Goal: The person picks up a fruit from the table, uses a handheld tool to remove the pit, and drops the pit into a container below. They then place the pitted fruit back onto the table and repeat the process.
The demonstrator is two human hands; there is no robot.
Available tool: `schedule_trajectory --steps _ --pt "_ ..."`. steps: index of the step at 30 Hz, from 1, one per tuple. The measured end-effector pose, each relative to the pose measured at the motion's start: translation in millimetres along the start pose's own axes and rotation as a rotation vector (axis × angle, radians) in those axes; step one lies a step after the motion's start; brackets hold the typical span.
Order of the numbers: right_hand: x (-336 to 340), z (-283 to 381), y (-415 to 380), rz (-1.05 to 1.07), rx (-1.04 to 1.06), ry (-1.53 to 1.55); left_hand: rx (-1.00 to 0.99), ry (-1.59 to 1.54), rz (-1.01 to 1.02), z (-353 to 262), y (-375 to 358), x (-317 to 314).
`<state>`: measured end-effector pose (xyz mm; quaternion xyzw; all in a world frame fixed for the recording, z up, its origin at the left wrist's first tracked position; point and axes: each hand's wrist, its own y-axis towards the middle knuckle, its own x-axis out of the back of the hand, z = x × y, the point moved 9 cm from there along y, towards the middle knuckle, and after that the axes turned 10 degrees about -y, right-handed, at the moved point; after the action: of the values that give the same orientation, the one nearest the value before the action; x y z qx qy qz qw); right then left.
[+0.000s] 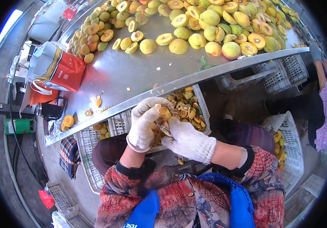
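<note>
Both my hands wear white knitted gloves and meet over a crate of cut fruit scraps [188, 108]. My left hand [144, 123] is closed round a piece of yellow-orange fruit [165, 113], its fingers bent over the top. Close against it on the right, my right hand [188, 139] is closed on a small metal tool [164, 130], whose end lies at the fruit. The gloves hide part of both the fruit and the tool. Beyond my hands, many yellow-green fruits [209, 22], some halved, lie on the metal table [133, 76].
The table's raised metal edge [178, 83] runs just beyond my hands. A red and white bag [62, 68] stands at the left. White crates [290, 152] are at the right, where a co-worker's gloved hand [315, 52] touches the table edge. A green container [20, 126] is far left.
</note>
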<state>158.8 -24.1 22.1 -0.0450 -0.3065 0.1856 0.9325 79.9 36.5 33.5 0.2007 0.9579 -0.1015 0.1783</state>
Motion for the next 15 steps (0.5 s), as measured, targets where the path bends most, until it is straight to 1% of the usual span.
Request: schedule_trajectory --steps 2,3,6,8,12,15 --pt "-2 -7 5 -0.053 0.007 -0.165 -0.073 -0.017 -0.06 0 2 -1" --pt "0 -7 6 -0.141 0.092 -0.238 -0.101 -0.038 -0.092 0 3 1" --pt "3 -9 10 -0.189 0.099 -0.348 -0.182 -0.063 -0.188 0 4 8" --pt "8 -6 13 -0.167 0.077 -0.402 -0.231 -0.035 -0.254 -3 3 12" --pt "18 6 11 -0.163 0.058 -0.55 -0.183 -0.034 -0.267 -9 2 10" --pt "23 15 10 -0.202 0.08 -0.681 -0.14 -0.02 -0.274 -10 4 13"
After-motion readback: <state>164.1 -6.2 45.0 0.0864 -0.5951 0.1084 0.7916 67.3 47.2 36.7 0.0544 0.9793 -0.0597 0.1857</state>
